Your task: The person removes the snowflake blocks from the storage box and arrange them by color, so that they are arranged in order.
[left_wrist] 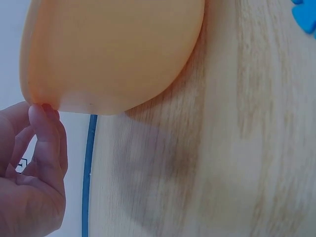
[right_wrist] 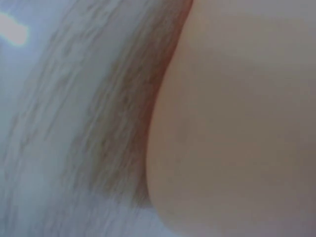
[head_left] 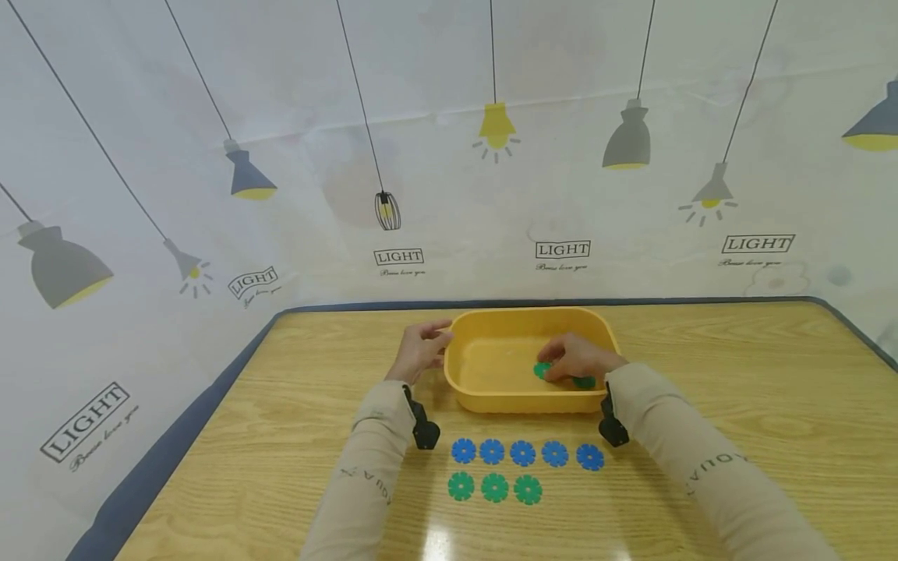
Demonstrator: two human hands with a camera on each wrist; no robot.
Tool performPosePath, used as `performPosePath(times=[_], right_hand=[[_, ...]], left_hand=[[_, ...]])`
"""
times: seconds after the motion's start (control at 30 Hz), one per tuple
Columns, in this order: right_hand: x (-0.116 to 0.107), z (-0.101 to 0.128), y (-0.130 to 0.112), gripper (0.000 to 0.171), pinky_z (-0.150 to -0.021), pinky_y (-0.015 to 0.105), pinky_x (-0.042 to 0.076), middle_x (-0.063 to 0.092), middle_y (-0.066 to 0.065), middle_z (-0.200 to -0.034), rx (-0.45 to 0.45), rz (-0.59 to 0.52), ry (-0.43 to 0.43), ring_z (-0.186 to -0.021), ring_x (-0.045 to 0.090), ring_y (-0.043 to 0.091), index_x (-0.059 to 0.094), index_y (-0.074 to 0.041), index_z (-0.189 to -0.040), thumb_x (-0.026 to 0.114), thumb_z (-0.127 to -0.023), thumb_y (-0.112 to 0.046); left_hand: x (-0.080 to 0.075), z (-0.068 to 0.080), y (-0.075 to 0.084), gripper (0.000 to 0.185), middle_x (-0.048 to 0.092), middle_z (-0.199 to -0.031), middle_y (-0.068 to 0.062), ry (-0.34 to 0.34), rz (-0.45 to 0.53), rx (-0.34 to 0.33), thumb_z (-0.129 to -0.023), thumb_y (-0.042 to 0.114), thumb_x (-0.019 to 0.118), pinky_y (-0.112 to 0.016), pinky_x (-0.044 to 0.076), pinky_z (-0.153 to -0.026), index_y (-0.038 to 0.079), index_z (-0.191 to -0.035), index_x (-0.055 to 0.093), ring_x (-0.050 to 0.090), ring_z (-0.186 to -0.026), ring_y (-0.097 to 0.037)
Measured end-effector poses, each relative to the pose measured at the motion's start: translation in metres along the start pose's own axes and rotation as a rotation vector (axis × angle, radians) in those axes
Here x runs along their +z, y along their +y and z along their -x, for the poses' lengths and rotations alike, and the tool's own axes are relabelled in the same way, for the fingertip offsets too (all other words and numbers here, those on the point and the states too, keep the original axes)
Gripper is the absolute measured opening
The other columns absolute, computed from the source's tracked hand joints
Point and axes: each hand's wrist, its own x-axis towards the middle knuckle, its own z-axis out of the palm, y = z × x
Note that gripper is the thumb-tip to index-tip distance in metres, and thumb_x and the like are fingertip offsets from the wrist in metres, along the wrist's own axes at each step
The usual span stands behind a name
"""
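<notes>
A yellow plastic basin (head_left: 526,402) stands on the table. My left hand (head_left: 419,348) holds its left rim; in the left wrist view the curled fingers (left_wrist: 48,143) meet the basin's edge (left_wrist: 118,59). Inside the basin, my right hand (head_left: 578,357) pinches a green notched disc (head_left: 542,370) between thumb and fingers. Another green disc (head_left: 584,382) lies in the basin under that hand, partly covered. The right wrist view shows only the basin's outer wall (right_wrist: 232,128), blurred, and hides the fingers.
In front of the basin, several blue notched discs (head_left: 522,453) lie in a row. Nearer to me is a row of three green discs (head_left: 494,487). The wooden table (head_left: 281,436) meets a lamp-printed wall covering (head_left: 477,210) behind the basin.
</notes>
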Motion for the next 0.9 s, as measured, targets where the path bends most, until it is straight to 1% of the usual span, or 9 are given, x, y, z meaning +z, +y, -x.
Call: performPosePath(times=[0.1,0.2,0.3,0.4,0.5,0.57,0.67,0.73,0.9], right_hand=[[0.000,0.000,-0.001,0.028,-0.071,0.032,0.044,0.058,0.016,-0.095,0.011,-0.005,0.007,-0.080,0.049,0.022,0.058,0.008,-0.103,0.064,-0.077,-0.001],[0.000,0.000,-0.002,0.023,-0.067,0.030,0.042,0.056,0.013,-0.091,0.018,-0.004,0.008,-0.076,0.047,0.021,0.058,0.005,-0.099,0.064,-0.077,-0.001],[-0.001,0.000,-0.001,0.019,-0.066,0.030,0.041,0.054,0.012,-0.089,0.010,-0.013,0.010,-0.076,0.046,0.022,0.055,0.002,-0.093,0.064,-0.077,-0.001],[-0.003,0.000,0.001,0.017,-0.067,0.031,0.042,0.053,0.012,-0.088,-0.007,-0.035,0.016,-0.078,0.048,0.022,0.052,0.003,-0.089,0.064,-0.077,-0.001],[-0.005,0.002,0.003,0.015,-0.066,0.030,0.045,0.054,0.012,-0.086,-0.002,-0.088,0.015,-0.077,0.050,0.021,0.052,0.005,-0.088,0.062,-0.078,0.000],[-0.006,0.003,0.004,0.013,-0.062,0.029,0.046,0.054,0.011,-0.082,0.009,-0.121,0.011,-0.071,0.051,0.019,0.053,0.006,-0.089,0.061,-0.079,0.001],[-0.007,0.006,0.001,0.012,-0.060,0.029,0.046,0.054,0.010,-0.079,-0.004,-0.137,0.004,-0.065,0.050,0.017,0.054,0.007,-0.090,0.059,-0.081,0.001],[-0.008,0.007,-0.003,0.011,-0.060,0.030,0.047,0.054,0.009,-0.078,-0.006,-0.138,0.023,-0.064,0.049,0.016,0.055,0.006,-0.090,0.058,-0.081,0.001],[-0.009,0.013,-0.011,0.012,-0.066,0.032,0.050,0.055,0.010,-0.082,-0.028,-0.122,0.089,-0.070,0.053,0.016,0.057,0.006,-0.092,0.057,-0.082,0.001]], left_hand=[[0.000,0.000,0.000,0.033,0.056,-0.097,-0.010,-0.008,0.004,0.000,-0.086,0.014,0.058,-0.021,0.048,-0.051,0.012,-0.119,0.058,0.060,-0.083,-0.026],[0.000,0.001,-0.001,0.034,0.056,-0.096,-0.010,-0.015,0.008,-0.001,-0.086,0.013,0.058,-0.021,0.049,-0.052,0.012,-0.120,0.057,0.060,-0.086,-0.028],[0.000,0.001,-0.001,0.034,0.056,-0.096,-0.010,-0.012,0.013,-0.002,-0.086,0.013,0.058,-0.021,0.049,-0.052,0.012,-0.120,0.057,0.060,-0.085,-0.028],[0.000,0.001,-0.001,0.034,0.056,-0.096,-0.010,-0.009,0.015,0.003,-0.086,0.013,0.058,-0.021,0.048,-0.051,0.012,-0.120,0.057,0.060,-0.084,-0.026],[0.001,0.002,-0.001,0.034,0.056,-0.096,-0.010,-0.008,0.015,0.007,-0.086,0.013,0.058,-0.021,0.048,-0.051,0.011,-0.120,0.057,0.060,-0.085,-0.028],[0.001,0.002,-0.001,0.034,0.057,-0.096,-0.011,-0.008,0.011,0.009,-0.086,0.013,0.058,-0.021,0.049,-0.051,0.011,-0.120,0.057,0.060,-0.086,-0.030],[0.000,0.003,-0.001,0.034,0.057,-0.096,-0.011,-0.007,0.010,0.011,-0.086,0.013,0.058,-0.021,0.048,-0.050,0.011,-0.120,0.057,0.059,-0.087,-0.031],[0.000,0.003,0.000,0.034,0.057,-0.096,-0.011,-0.008,0.012,0.010,-0.086,0.013,0.058,-0.020,0.048,-0.050,0.011,-0.119,0.057,0.059,-0.088,-0.031],[0.000,0.003,-0.001,0.033,0.057,-0.096,-0.011,-0.012,0.022,0.017,-0.086,0.013,0.058,-0.020,0.048,-0.050,0.012,-0.119,0.057,0.059,-0.088,-0.031]])
